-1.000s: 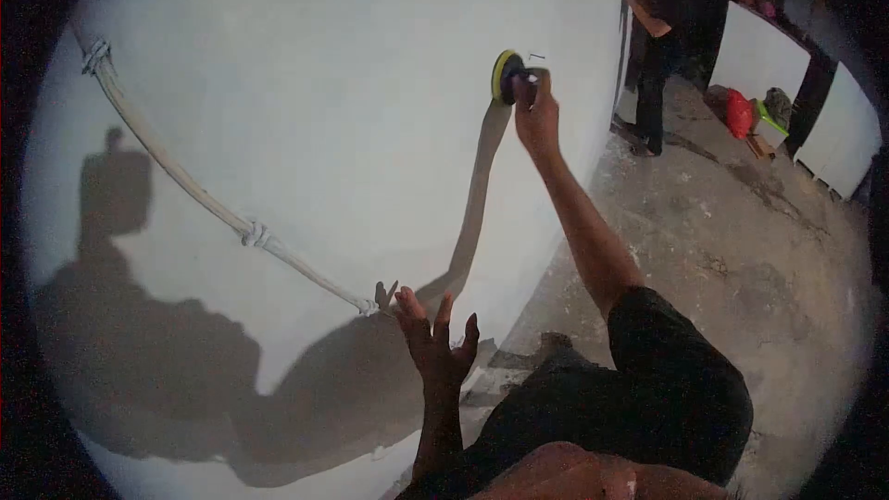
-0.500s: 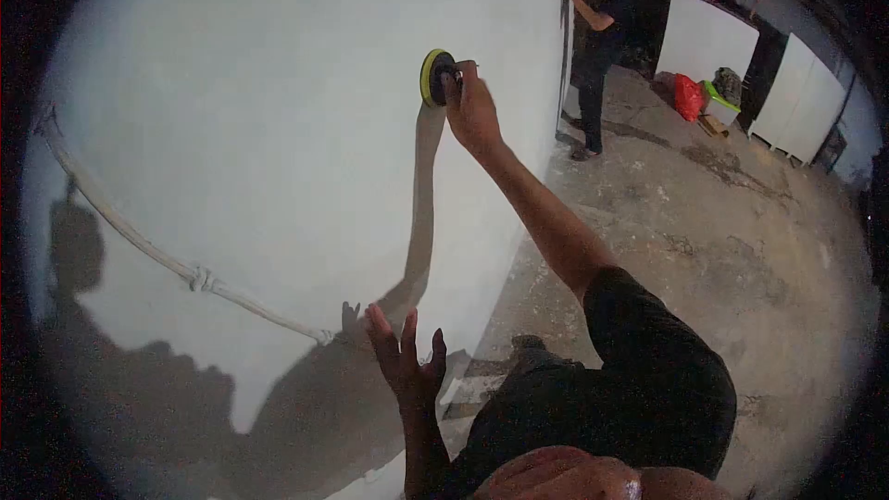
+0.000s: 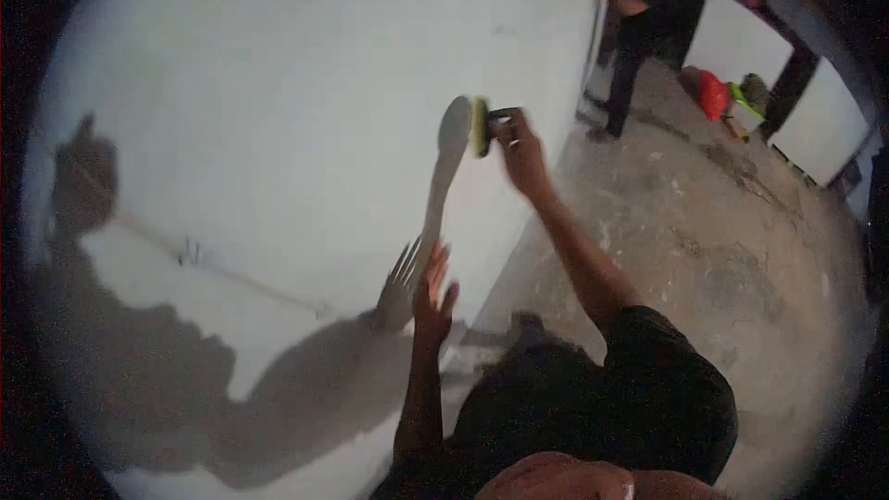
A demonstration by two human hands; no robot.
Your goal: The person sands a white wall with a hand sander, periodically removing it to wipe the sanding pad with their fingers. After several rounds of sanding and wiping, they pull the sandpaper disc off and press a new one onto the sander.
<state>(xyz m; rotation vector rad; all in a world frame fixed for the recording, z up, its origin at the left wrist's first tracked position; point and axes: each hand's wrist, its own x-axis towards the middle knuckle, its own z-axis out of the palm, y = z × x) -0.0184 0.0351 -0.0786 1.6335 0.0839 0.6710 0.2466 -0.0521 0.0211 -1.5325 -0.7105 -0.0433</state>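
Observation:
My right hand (image 3: 519, 144) is closed round the handle of a round sanding pad (image 3: 481, 128), black on the back with a yellow rim. The pad is turned edge-on and stands off the white wall (image 3: 278, 83), its round shadow showing just to its left. Lower down, my left hand (image 3: 433, 301) is raised close to the wall, fingers stretched out and holding nothing. Shadows of both arms and of my head fall across the wall.
A pipe or cable (image 3: 218, 268) runs slanting along the lower wall. At the wall's far end stands another person (image 3: 634, 46) in dark clothes. Farther back on the concrete floor (image 3: 667, 213) are a red bag (image 3: 712, 94), a bin with a green rim (image 3: 746, 104) and white panels (image 3: 824, 120).
The sanding pad has come away from the wall and turned edge-on. My left hand has risen, its fingers closer together. The view has shifted, blurring the scene.

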